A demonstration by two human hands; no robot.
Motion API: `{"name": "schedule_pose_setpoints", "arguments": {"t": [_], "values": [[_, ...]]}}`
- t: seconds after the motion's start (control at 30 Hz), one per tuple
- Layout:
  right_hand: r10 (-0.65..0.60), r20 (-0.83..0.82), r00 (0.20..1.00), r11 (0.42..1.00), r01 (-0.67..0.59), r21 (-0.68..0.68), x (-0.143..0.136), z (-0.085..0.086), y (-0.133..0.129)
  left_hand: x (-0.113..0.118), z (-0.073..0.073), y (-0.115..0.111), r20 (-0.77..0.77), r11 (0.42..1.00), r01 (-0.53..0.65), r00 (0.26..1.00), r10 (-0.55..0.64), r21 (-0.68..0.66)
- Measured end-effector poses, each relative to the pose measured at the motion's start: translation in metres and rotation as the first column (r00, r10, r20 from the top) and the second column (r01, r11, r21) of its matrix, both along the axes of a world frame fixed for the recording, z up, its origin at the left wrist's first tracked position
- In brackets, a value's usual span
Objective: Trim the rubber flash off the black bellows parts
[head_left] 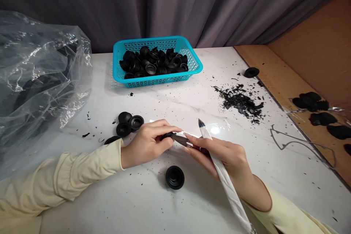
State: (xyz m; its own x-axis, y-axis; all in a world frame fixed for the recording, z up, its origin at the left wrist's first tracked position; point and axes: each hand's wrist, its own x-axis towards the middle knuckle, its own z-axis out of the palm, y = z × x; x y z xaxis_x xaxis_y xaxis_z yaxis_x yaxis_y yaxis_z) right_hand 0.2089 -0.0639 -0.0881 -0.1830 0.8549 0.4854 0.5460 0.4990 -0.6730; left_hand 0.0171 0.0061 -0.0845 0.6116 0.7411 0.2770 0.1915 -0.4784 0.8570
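- The left hand pinches a small, round, black piece with ridges between its thumb and fingers, just above the table.
- The right hand has its fingers closed on a thin, dark grey metal tool. The tool's end is right at the black piece.
- A long white stick with a dark, pointed tip lies slanted across the right hand. I cannot tell how it is held.
- A round black cup with rings inside sits on the white, shiny table, in front of the hands and nearer the person.
- More small black cups are bunched beside the left wrist.
- A bright blue plastic basket with holes stands past the hands, with lots of black ridged pieces in it.
- A messy pile of black scraps lies to the right.
- A big, see-through plastic bag is on the left.
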Motion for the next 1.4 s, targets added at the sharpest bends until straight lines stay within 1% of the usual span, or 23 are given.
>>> {"name": "schedule_pose_setpoints", "arguments": {"t": [0.1,0.3,0.4,0.5,0.57,0.6,0.63,0.7,0.77,0.8,0.83,0.9,0.97,1.03,1.13,1.23,1.3,1.4], "values": [[-0.002,0.015,1.0,1.0,0.002,0.003,0.0,0.0,0.0,0.0,0.0,0.0,0.0,1.0,0.001,1.0,-0.001,0.0],[-0.019,0.083,0.996,0.999,0.015,0.051,0.0,-0.001,0.0,0.0,0.0,0.0,0.01,1.0,-0.002,1.0,0.002,-0.014],[-0.041,0.027,0.999,0.998,0.04,0.038,-0.001,0.0,0.0,0.0,0.001,0.0,0.01,1.0,0.002,1.0,-0.001,-0.023],[-0.069,-0.078,0.995,0.997,0.067,-0.034,0.0,0.005,0.002,0.0,0.001,0.0,0.02,1.0,-0.007,1.0,0.008,-0.029],[-0.102,-0.151,0.983,0.986,0.08,-0.143,0.001,0.011,0.005,0.001,0.001,0.0,0.036,0.999,-0.022,0.999,0.023,-0.042],[-0.128,-0.189,0.974,0.97,0.083,-0.228,0.002,0.014,0.007,0.001,0.001,0.0,0.045,0.998,-0.027,0.999,0.03,-0.052],[-0.163,-0.234,0.959,0.942,0.081,-0.325,0.002,0.017,0.009,0.001,0.001,0.0,0.051,0.998,-0.032,0.998,0.035,-0.06],[-0.241,-0.34,0.909,0.858,0.036,-0.512,0.001,0.022,0.012,0.001,0.001,0.0,0.047,0.997,-0.039,0.998,0.042,-0.061],[-0.298,-0.432,0.851,0.773,-0.05,-0.632,-0.001,0.023,0.014,0.001,0.001,-0.001,0.028,0.999,-0.033,0.999,0.034,-0.043],[-0.312,-0.461,0.831,0.748,-0.084,-0.658,-0.003,0.024,0.014,0.001,0.0,-0.001,0.02,0.999,-0.02,1.0,0.021,-0.029],[-0.315,-0.469,0.825,0.728,-0.107,-0.677,-0.005,0.024,0.014,0.001,0.0,-0.001,0.017,1.0,-0.001,1.0,0.002,-0.012],[-0.305,-0.45,0.839,0.7,-0.123,-0.703,-0.009,0.024,0.014,0.001,-0.001,-0.002,0.024,0.998,0.043,0.999,-0.044,0.036],[-0.275,-0.433,0.859,0.688,-0.139,-0.712,-0.013,0.025,0.012,0.002,-0.002,-0.002,0.027,0.993,0.08,0.996,-0.082,0.084],[-0.239,-0.435,0.868,0.69,-0.163,-0.705,-0.015,0.027,0.011,0.002,-0.002,-0.002,0.016,0.989,0.104,0.994,-0.107,0.105],[-0.212,-0.455,0.865,0.7,-0.191,-0.688,-0.015,0.027,0.009,0.001,-0.002,-0.002,-0.009,0.991,0.105,0.994,-0.105,0.077],[-0.206,-0.498,0.843,0.696,-0.232,-0.68,-0.012,0.023,0.009,0.001,-0.002,-0.001,-0.02,0.995,0.099,0.995,-0.098,0.031],[-0.209,-0.536,0.818,0.683,-0.27,-0.679,-0.011,0.02,0.009,0.001,-0.001,-0.001,-0.006,0.995,0.096,0.995,-0.096,0.001],[-0.228,-0.588,0.776,0.65,-0.328,-0.686,-0.009,0.017,0.01,0.001,0.0,-0.002,0.022,0.996,0.082,0.996,-0.082,-0.039]]}}
